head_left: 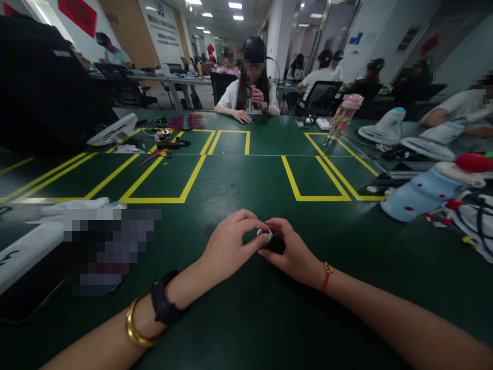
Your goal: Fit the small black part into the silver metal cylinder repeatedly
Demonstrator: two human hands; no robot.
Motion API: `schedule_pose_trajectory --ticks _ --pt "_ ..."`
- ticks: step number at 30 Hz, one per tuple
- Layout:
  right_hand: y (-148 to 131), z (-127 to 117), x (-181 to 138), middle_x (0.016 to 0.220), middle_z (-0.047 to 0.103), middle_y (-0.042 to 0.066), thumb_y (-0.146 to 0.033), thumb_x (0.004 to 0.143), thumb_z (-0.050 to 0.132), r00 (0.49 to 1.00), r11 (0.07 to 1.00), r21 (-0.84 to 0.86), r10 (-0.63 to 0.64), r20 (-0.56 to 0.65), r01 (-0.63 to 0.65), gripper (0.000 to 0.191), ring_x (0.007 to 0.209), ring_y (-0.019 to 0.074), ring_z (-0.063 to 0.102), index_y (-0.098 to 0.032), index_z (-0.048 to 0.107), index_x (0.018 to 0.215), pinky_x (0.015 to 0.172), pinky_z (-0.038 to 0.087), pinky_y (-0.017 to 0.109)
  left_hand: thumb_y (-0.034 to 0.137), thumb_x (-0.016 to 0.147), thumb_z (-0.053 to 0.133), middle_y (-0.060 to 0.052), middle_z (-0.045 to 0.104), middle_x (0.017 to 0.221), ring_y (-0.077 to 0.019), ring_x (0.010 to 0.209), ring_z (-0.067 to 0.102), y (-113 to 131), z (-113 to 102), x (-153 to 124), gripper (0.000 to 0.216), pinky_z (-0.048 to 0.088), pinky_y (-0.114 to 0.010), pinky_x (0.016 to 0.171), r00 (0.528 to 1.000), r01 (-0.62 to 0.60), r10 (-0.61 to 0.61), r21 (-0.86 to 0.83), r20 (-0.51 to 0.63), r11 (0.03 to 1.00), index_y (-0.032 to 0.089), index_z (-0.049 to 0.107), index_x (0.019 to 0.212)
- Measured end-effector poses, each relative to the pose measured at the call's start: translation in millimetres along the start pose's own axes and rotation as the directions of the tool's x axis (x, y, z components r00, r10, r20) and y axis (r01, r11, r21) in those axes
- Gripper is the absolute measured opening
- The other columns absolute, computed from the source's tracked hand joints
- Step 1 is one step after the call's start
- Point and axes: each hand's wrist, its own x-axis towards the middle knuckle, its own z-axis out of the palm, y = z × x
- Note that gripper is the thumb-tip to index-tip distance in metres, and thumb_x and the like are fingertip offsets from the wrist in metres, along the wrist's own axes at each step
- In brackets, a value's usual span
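Both hands meet over the middle of the green table [231, 318]. My left hand [230, 241], on a wrist with a dark watch and a gold bangle, pinches a small white ring-shaped piece [265, 234] between thumb and forefinger. My right hand [296, 254], with a red cord at its wrist, curls round a small black object [275, 244] just beside the ring. The fingers cover much of both items, so the black object's kind and whether the two are joined cannot be made out.
Yellow tape [154, 200] marks boxes on the table. At right lie a blue bottle [419, 192], white cables [475, 226] and white fans [427, 141]. A white box [34, 252] and blurred items are at left. Across the table sits a person [231, 100]; wires and small parts [165, 139] lie far left.
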Motion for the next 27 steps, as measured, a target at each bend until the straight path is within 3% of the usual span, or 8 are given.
schedule_pose_trajectory --ticks 6,12,16,20,24,27 --pt "-5.7 -6.0 -0.3 0.114 0.056 0.004 -0.023 0.078 0.061 0.999 0.994 -0.106 -0.038 0.006 0.038 0.046 0.099 0.0144 0.055 -0.025 0.046 0.121 0.089 0.049 0.035 0.037 0.085 0.061 -0.003 0.063 0.094 -0.0198 0.089 0.059 -15.8 -11.5 -0.9 0.017 0.046 -0.034 0.078 0.989 0.113 -0.118 -0.06 -0.088 0.992 0.025 0.071 0.091" --pt "-4.6 -6.8 -0.3 0.111 0.057 0.005 -0.02 0.076 0.06 0.999 0.99 -0.131 -0.047 -0.024 0.043 0.045 0.095 0.0144 0.056 -0.024 0.047 0.119 0.084 0.05 0.034 0.038 0.08 0.067 -0.002 0.064 0.09 -0.022 0.088 0.058 -36.1 7.1 -9.7 0.014 0.043 -0.035 0.076 0.99 0.125 -0.13 0.109 0.045 0.986 0.028 0.074 0.085" --pt "-5.5 -3.7 -0.7 0.112 0.056 0.005 -0.023 0.077 0.06 0.999 0.991 -0.13 -0.042 -0.025 0.039 0.044 0.096 0.0148 0.056 -0.024 0.048 0.119 0.084 0.05 0.034 0.041 0.077 0.069 -0.001 0.066 0.09 -0.0241 0.09 0.058 -34.3 20.2 -9.6 0.014 0.04 -0.036 0.075 0.991 0.108 -0.12 0.196 0.052 0.975 0.029 0.073 0.081" --pt "-6.5 -7.0 -0.4 0.11 0.058 0.004 -0.023 0.076 0.061 0.997 0.993 -0.115 -0.043 -0.056 0.036 0.043 0.096 0.0143 0.057 -0.024 0.049 0.117 0.085 0.05 0.033 0.043 0.077 0.069 -0.001 0.066 0.093 -0.0242 0.091 0.058 -31.2 17.1 -10.3 0.02 0.041 -0.036 0.075 0.991 0.113 -0.123 0.167 0.053 0.98 0.027 0.071 0.089" --pt "8.4 -49.4 -8.3 0.114 0.057 0.006 -0.03 0.077 0.064 0.977 0.987 -0.152 0.018 -0.213 -0.051 0.045 0.1 0.0156 0.058 -0.023 0.049 0.118 0.09 0.049 0.035 0.043 0.079 0.066 -0.004 0.063 0.1 -0.0202 0.086 0.059 -38.1 -2.5 -19.3 0.029 0.046 -0.032 0.072 0.988 0.148 -0.148 0.006 0.041 0.989 0.025 0.067 0.102" --pt "38.3 -107.8 -29.1 0.113 0.058 0.008 -0.038 0.073 0.067 0.886 0.943 -0.238 0.106 -0.451 -0.234 0.052 0.098 0.0182 0.06 -0.019 0.051 0.118 0.088 0.05 0.037 0.045 0.084 0.06 -0.004 0.064 0.096 -0.0189 0.079 0.059 -51.6 -25.4 -30.6 0.029 0.047 -0.03 0.068 0.976 0.216 -0.216 -0.007 0.002 0.976 0.024 0.067 0.102"
